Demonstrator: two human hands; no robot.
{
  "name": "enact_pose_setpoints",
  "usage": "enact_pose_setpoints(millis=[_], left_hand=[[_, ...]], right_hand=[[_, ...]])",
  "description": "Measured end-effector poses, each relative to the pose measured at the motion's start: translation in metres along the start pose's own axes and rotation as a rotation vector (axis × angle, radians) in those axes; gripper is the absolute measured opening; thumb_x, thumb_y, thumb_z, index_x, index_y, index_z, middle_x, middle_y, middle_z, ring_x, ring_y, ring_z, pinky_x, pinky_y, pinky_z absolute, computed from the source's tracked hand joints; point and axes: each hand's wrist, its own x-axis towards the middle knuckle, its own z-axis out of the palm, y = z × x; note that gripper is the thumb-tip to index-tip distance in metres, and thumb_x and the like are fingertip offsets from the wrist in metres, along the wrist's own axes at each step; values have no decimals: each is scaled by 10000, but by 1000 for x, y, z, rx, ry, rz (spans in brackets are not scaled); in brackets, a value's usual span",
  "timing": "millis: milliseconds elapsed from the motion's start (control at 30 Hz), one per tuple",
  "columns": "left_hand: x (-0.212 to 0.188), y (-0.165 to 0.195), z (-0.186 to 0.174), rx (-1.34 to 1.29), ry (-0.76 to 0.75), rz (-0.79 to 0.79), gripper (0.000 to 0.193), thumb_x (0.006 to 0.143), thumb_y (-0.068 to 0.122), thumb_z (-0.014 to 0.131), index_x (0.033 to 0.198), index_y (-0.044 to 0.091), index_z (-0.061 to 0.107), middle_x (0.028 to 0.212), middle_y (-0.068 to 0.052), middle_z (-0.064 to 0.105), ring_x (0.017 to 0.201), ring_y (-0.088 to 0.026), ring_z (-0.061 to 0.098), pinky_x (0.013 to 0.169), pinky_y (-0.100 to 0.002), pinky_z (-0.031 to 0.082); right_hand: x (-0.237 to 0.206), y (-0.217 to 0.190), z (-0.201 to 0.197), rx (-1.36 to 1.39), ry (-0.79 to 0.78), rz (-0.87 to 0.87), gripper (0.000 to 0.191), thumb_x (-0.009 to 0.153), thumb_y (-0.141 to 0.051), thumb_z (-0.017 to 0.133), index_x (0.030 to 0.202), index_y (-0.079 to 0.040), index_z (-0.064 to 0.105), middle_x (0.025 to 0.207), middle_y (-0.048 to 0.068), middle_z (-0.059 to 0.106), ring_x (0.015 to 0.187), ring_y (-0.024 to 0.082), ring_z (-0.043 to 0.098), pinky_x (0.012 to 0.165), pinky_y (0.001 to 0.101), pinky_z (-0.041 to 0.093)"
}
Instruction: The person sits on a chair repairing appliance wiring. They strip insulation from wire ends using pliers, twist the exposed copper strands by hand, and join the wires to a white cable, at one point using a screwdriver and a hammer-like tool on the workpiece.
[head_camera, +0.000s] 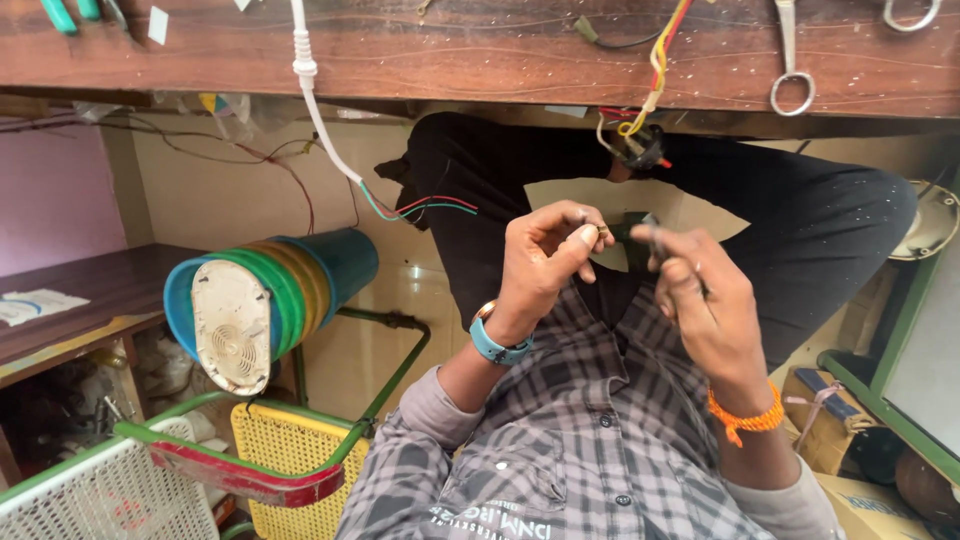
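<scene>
My left hand (545, 262), with a blue watch on the wrist, pinches a small metal part (603, 231) between thumb and forefinger. My right hand (703, 300), with an orange thread on the wrist, is closed around a small dark component (634, 228) held right against that part. Both hands meet above my lap, over my checked shirt and dark trousers. What the fingers cover of the dark component is hidden.
A wooden workbench edge (480, 60) runs across the top, with a white cable (318, 110) ending in bare coloured wires, a yellow-red wire bundle (655, 70) and scissors (790, 70). Stacked coloured stools (270, 295) lie at left above green-framed chairs (290, 440). Cardboard boxes (850, 430) sit at right.
</scene>
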Motion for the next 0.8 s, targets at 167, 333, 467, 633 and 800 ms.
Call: enact_pose_setpoints(millis=[167,333,467,633,800], left_hand=[[1,1,-7,-84,-75,-48,85,985,58,522,971,5,587,941,-64,607,903,-143,694,597,-229,556],[-3,-1,-1,-124,-112,-116,62,967,39,511,972,8,564,973,-71,580,858,-152,686,561,-236,556],[-8,4,1,-53,-152,-40,53,1011,52,536,1033,8,557,1010,-70,588,878,-142,691,562,-222,558],[-11,17,0,-9,-191,-32,70,1040,59,570,1065,-6,561,1045,-89,601,919,-145,704,575,-220,565],[-10,25,-1,72,-269,48,88,1035,59,573,1057,-27,580,1084,-84,568,906,-148,721,549,-209,559]], right_hand=[[-4,-8,6,-189,-47,-37,280,999,3,586,1262,5,681,1032,72,651,688,86,598,627,233,499],[-3,-17,15,-328,-50,-40,304,986,-10,616,1282,-19,683,893,61,688,647,117,616,591,256,504],[-6,-23,19,-412,1,-223,282,1004,-37,650,1284,-20,683,968,101,711,792,151,668,714,280,530],[-10,-22,18,-376,-12,-147,321,1011,-21,622,1328,-24,677,906,86,694,747,134,650,682,263,526],[-13,-14,18,-218,10,-6,313,1010,-14,621,1315,-32,691,895,51,702,723,82,608,629,222,496]])
